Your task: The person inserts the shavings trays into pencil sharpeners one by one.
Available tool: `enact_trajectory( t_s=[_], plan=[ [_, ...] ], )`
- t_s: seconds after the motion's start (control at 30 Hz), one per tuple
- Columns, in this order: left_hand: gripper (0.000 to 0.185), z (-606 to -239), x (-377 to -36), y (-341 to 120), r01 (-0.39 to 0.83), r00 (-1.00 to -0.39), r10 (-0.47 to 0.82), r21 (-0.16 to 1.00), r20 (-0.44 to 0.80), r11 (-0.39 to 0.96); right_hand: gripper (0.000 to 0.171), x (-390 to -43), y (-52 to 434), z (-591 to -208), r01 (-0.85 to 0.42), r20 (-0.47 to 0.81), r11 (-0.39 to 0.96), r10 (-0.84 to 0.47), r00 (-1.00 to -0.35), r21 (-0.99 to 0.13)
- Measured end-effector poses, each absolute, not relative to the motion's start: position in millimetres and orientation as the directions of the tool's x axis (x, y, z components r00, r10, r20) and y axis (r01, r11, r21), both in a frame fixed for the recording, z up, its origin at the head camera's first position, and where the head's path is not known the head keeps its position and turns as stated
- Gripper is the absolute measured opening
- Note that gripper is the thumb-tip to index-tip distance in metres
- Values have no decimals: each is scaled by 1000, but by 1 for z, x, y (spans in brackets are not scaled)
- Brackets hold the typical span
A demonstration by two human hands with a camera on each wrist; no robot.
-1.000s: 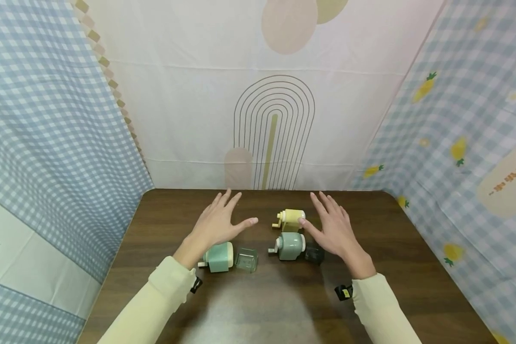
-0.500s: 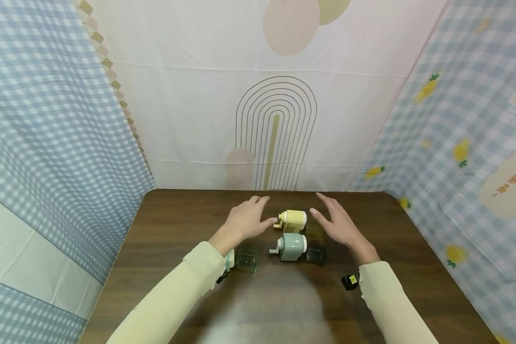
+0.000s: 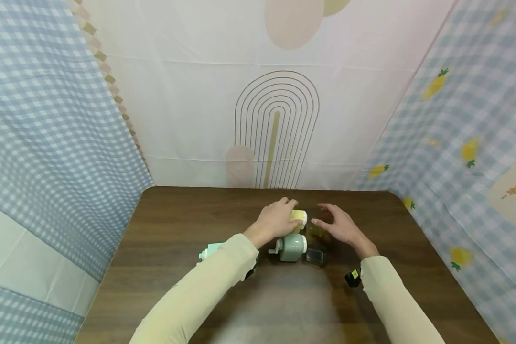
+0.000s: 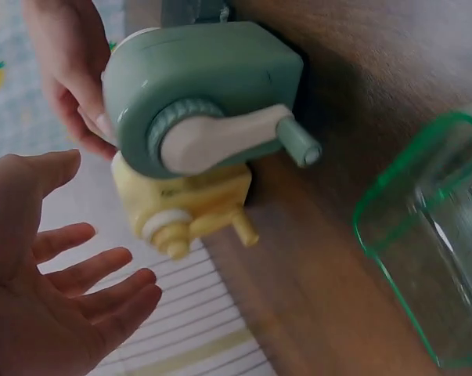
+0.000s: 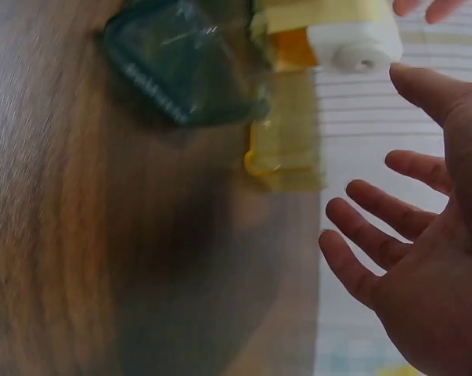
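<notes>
My left hand (image 3: 274, 220) reaches over the yellow crank pencil sharpener (image 3: 299, 217), hiding its crank side in the head view. In the left wrist view its fingers are spread loosely, apart from the sharpener. Right of that sharpener hovers my right hand (image 3: 343, 227), fingers relaxed; in the right wrist view the thumb lies close to the sharpener's white end (image 5: 359, 48), and contact cannot be told. Nearer the front stands a grey-green crank sharpener (image 3: 292, 247). Beside the sharpeners lie a yellow see-through shavings bin (image 5: 286, 149) and a dark green one (image 5: 169, 66).
A teal sharpener (image 3: 210, 250) stands at the left, mostly behind my left sleeve (image 3: 215, 277). A clear green-rimmed bin (image 4: 396, 294) appears in the left wrist view. The wooden table (image 3: 176, 215) meets a patterned cloth (image 3: 189, 119) at its back edge.
My left hand has moved right, from above the teal sharpener to the yellow one. The right hand has shifted slightly right, with its fingers bending more. The sharpeners stay in place.
</notes>
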State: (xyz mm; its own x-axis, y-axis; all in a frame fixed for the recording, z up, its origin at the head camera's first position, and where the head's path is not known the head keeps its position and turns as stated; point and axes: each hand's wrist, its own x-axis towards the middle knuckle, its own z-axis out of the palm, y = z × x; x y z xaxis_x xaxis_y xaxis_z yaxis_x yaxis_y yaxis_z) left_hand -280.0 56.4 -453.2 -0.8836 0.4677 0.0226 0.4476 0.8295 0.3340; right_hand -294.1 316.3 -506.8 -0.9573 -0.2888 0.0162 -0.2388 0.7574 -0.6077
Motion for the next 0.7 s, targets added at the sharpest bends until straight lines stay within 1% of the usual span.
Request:
enact_trajectory(
  t_s=[0.1,0.37,0.5,0.6,0.7],
  plan=[
    [60,-459,-288,68,451,-879,477,341,6,825,79,-298,323,-515,-223,-4,759,-284,-959,-612],
    [62,-471,-298,80,463,-858,510,332,-64,822,77,-295,334,-526,-201,-52,761,-294,-954,-617],
    [62,-472,-301,82,462,-854,514,335,-83,821,73,-294,332,-525,-225,-57,755,-328,-943,-616],
    [63,-472,-303,85,460,-853,514,331,-94,824,69,-294,331,-525,-243,-61,765,-345,-937,-597],
    [66,-473,-305,89,458,-852,513,319,-110,830,67,-294,331,-526,-240,-66,785,-335,-940,-571]
  ],
)
